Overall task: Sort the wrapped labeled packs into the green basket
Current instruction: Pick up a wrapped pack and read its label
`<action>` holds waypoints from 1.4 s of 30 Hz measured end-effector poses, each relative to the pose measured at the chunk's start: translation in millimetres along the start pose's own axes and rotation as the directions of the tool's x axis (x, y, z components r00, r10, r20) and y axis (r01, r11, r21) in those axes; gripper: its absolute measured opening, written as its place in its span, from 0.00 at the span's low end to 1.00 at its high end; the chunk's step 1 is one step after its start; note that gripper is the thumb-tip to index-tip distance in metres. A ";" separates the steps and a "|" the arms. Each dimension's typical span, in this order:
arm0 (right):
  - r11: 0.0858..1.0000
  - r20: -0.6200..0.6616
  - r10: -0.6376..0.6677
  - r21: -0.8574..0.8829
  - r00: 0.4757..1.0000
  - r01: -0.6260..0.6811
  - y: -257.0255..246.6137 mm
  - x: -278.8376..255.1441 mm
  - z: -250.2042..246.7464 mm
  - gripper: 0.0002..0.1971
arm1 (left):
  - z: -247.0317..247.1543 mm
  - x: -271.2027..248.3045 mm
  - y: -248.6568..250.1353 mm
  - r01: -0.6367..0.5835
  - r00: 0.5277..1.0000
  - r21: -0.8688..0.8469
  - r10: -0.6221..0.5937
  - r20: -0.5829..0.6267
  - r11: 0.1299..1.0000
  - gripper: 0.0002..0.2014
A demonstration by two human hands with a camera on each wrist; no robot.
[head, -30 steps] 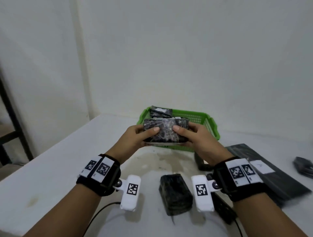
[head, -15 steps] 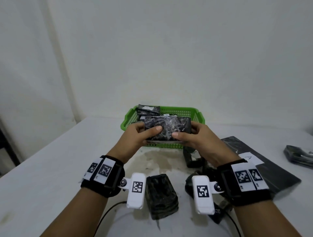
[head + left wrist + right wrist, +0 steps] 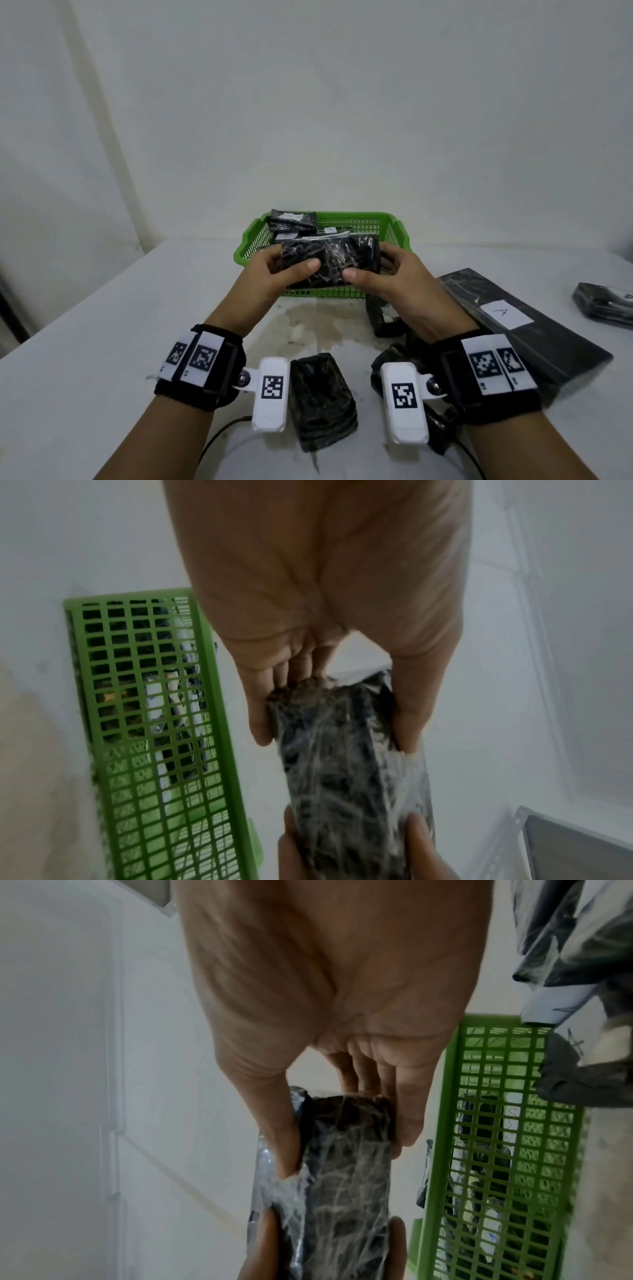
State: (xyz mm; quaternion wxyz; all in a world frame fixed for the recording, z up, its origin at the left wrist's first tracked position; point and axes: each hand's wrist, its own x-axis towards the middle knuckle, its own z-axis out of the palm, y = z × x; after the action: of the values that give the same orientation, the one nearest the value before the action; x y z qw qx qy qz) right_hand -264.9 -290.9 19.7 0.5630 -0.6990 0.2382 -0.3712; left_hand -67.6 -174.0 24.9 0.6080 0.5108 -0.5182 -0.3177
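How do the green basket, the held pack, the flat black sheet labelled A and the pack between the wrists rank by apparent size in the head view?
1. Flat black sheet, partly hidden.
2. Green basket, though farther away.
3. Held pack and pack between the wrists: alike; nearness makes ranking unsure.

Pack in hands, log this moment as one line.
pack | held by left hand and right hand | in front of basket | not placed

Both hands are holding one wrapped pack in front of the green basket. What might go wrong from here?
The wrapped pack shows no label on its visible face, so it may get sorted unchecked. The left hand and right hand pinch only its ends through slick film; it may slip. The green basket already holds packs, so it may land crooked.
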 end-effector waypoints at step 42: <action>0.982 0.001 0.010 0.191 1.000 -0.010 15.5 -4.2 6.6 0.32 | 6.1 -12.3 -12.3 0.058 0.998 -0.013 -0.057 0.031 0.998 0.31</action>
State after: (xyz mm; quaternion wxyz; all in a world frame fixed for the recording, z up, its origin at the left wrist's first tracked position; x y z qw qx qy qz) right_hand -260.9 -287.7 3.1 0.6294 -0.6405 0.2050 -0.3894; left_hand -74.9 -167.9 9.1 0.5941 0.5163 -0.5104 -0.3464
